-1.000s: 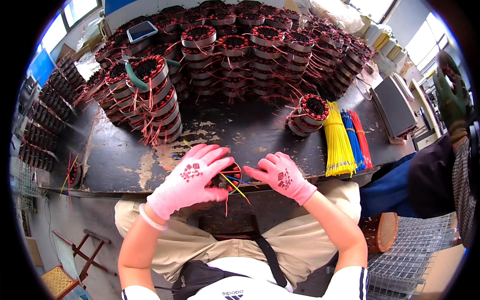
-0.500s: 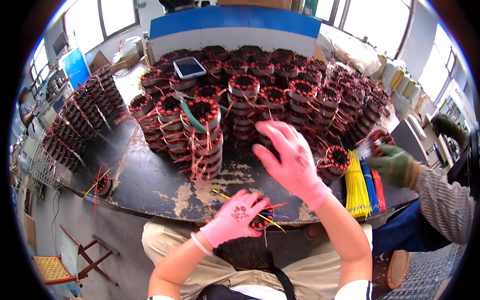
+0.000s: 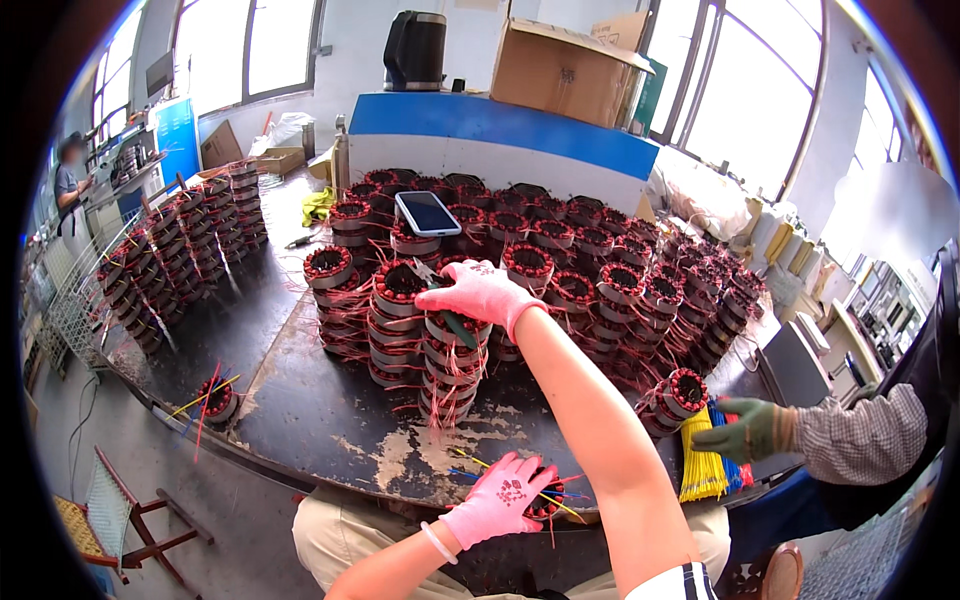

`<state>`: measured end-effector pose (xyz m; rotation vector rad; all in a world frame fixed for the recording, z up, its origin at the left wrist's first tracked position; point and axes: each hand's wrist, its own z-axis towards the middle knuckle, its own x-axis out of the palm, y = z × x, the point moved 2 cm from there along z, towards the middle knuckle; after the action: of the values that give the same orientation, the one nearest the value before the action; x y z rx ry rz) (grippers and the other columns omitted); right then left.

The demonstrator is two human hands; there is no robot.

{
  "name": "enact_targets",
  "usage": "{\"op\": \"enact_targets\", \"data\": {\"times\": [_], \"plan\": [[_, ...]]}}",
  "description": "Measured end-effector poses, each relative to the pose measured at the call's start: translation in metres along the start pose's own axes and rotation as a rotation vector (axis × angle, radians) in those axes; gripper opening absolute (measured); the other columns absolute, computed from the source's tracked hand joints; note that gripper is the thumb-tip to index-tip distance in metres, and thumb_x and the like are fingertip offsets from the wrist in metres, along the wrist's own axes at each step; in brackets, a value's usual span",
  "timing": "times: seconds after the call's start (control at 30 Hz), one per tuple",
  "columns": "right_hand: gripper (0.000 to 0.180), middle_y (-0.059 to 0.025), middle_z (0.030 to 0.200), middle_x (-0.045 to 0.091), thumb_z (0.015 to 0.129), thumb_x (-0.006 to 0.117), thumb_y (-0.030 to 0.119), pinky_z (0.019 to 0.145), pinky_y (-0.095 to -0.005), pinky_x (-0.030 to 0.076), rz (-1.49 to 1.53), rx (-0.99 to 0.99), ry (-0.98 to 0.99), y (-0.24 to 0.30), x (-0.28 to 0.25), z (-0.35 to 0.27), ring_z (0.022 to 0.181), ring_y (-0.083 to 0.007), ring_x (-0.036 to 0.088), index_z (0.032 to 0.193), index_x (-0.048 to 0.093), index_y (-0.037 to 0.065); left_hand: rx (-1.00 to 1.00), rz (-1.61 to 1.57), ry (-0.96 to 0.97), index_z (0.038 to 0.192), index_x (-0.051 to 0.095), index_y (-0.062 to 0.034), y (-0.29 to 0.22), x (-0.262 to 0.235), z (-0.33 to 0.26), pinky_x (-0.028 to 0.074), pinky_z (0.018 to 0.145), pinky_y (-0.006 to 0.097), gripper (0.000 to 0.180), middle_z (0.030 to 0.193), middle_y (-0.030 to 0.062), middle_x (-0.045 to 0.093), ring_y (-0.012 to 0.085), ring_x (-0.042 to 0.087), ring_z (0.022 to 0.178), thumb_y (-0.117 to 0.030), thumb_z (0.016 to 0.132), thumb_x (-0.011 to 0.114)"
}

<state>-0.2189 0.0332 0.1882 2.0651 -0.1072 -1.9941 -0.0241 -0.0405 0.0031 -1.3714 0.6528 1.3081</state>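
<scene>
At the table's front edge, my left hand (image 3: 503, 498) in a pink glove holds a small wound motor stator (image 3: 545, 505), with yellow, blue and red wires sticking out past the fingers. My right hand (image 3: 478, 292), also pink-gloved, reaches forward to the top of a front stack of stators (image 3: 450, 372). There its fingers close around pliers (image 3: 458, 328); a green handle shows below the hand and the metal jaws point up and left. The palm side of this hand is hidden.
Many stator stacks (image 3: 620, 285) fill the table's back half, a phone (image 3: 428, 214) on top. Lone stators sit at left (image 3: 218, 400) and right (image 3: 680, 392). A co-worker's green-gloved hand (image 3: 742, 432) is beside yellow wires (image 3: 703, 470). A folding stool (image 3: 130, 520) stands lower left.
My right hand has moved forward and left from above the table onto the pliers. My left hand stays on the stator. The co-worker's hand has come nearer the wires, and the view has tilted up.
</scene>
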Motion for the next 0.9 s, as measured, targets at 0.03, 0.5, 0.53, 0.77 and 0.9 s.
{"op": "enact_targets", "data": {"times": [0.03,0.5,0.53,0.77,0.9], "plan": [[0.096,-0.0198,0.145,0.055,0.077,0.062,0.076,0.115,-0.0447,0.038,0.02,-0.001,-0.046,0.002,0.0,0.0,0.139,-0.035,0.047,0.14,0.058,0.003,-0.002,0.003,0.008,0.15,0.04,-0.0045,0.0,0.0,0.0,0.032,0.118,0.05,0.1,0.142,0.0246,0.049,0.0399,0.049,0.131,-0.054,0.074,0.081],[0.044,-0.0037,0.115,0.064,0.104,0.055,0.025,0.097,-0.0309,0.047,1.456,-0.149,-0.477,-0.128,0.055,-0.208,0.104,-0.0135,0.06,0.142,0.051,0.004,-0.042,0.0,-0.118,0.135,0.055,-0.0052,0.0,-0.022,-0.013,0.045,0.101,0.046,0.09,0.127,0.0162,0.056,0.0388,0.055,0.11,-0.048,0.063,0.087],[0.044,-0.0008,0.116,0.062,0.103,0.057,0.02,0.095,-0.0266,0.044,1.395,-0.071,-0.491,-0.145,0.087,-0.234,0.104,-0.0099,0.057,0.143,0.051,0.004,-0.083,-0.051,-0.083,0.135,0.055,-0.0052,-0.001,-0.027,-0.012,0.045,0.102,0.046,0.09,0.126,0.0169,0.056,0.0379,0.056,0.109,-0.046,0.062,0.087],[0.039,-0.0004,0.11,0.062,0.1,0.06,0.013,0.089,-0.0229,0.045,1.383,0.261,-0.418,-0.183,0.188,-0.28,0.098,-0.0061,0.053,0.138,0.053,0.006,-0.156,0.034,-0.042,0.147,0.047,-0.0084,0.002,-0.023,-0.023,0.034,0.119,0.051,0.098,0.144,0.0209,0.05,0.0409,0.05,0.131,-0.046,0.066,0.087],[0.035,-0.0004,0.109,0.063,0.098,0.064,0.017,0.088,-0.0254,0.047,1.14,0.236,-0.387,-0.184,0.197,-0.277,0.098,-0.0065,0.055,0.131,0.057,0.008,-0.182,0.092,-0.053,0.147,0.048,-0.0102,0.001,-0.025,-0.02,0.034,0.118,0.052,0.097,0.144,0.0204,0.05,0.0421,0.05,0.13,-0.046,0.066,0.087]]}}
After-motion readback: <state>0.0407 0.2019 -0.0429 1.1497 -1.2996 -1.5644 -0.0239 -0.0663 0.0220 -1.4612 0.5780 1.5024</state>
